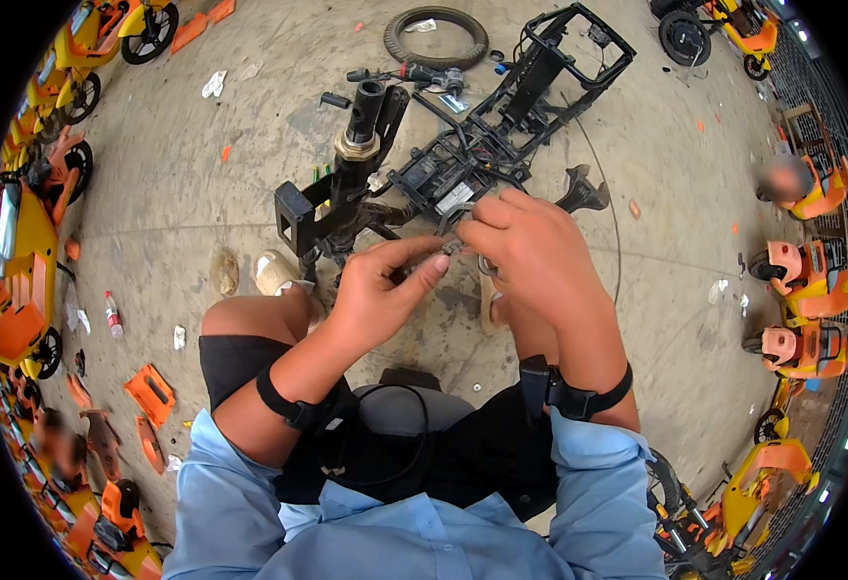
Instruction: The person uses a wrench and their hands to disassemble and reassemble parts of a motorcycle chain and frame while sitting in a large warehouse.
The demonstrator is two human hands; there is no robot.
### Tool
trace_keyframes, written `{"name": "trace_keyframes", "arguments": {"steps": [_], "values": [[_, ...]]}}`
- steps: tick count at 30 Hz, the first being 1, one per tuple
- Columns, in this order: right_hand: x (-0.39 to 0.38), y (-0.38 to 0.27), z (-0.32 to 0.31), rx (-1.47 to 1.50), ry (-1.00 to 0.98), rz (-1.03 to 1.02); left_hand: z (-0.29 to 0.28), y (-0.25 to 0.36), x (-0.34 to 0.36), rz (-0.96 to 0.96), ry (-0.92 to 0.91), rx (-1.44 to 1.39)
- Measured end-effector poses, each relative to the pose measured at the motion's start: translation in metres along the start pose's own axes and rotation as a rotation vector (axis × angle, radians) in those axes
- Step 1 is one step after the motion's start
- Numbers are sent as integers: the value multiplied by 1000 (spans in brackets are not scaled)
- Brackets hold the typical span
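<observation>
My left hand pinches a small grey part between thumb and fingertips, in front of my knees. My right hand closes on the same part from the other side, its fingers bent and partly hiding it. A curved grey piece shows just above the fingertips; whether it belongs to the part I cannot tell. Right beyond my hands lies a stripped black scooter frame, with wires and a boxy unit in its middle. Its thick upright steering tube stands to the left of my hands.
A loose tyre and a black-and-red power tool lie on the concrete floor past the frame. Yellow-orange scooters line the left and right. Orange panels and a bottle lie on the left.
</observation>
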State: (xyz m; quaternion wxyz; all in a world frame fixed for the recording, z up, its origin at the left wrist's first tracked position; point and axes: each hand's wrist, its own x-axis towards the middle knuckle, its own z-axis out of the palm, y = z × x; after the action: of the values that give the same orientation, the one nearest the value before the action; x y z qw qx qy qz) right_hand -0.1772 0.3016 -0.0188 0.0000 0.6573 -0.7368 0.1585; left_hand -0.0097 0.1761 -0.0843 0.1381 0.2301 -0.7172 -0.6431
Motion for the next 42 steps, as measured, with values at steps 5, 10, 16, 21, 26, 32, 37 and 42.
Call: {"name": "trace_keyframes", "arguments": {"steps": [5, 10, 16, 21, 26, 32, 37, 42], "values": [[6, -9, 2, -36, 57, -35, -5, 4, -1, 36, -6, 25], [10, 0, 21, -50, -57, 2, -6, -10, 9, 7, 20, 128], [-1, 27, 101, 28, -141, -13, 11, -72, 11, -15, 94, 346], [-12, 40, 168, 37, -220, 23, 24, -136, 11, 3, 150, 518], [-16, 48, 224, -5, -234, 38, 48, -190, 9, -180, 298, 530], [-17, 48, 242, -6, -265, 73, 52, -211, 10, -141, 390, 532], [-11, 67, 238, 244, -410, 166, 53, -215, 13, -71, 431, 510], [-3, 67, 242, 158, -429, 144, 55, -218, 15, -121, 448, 495]]}}
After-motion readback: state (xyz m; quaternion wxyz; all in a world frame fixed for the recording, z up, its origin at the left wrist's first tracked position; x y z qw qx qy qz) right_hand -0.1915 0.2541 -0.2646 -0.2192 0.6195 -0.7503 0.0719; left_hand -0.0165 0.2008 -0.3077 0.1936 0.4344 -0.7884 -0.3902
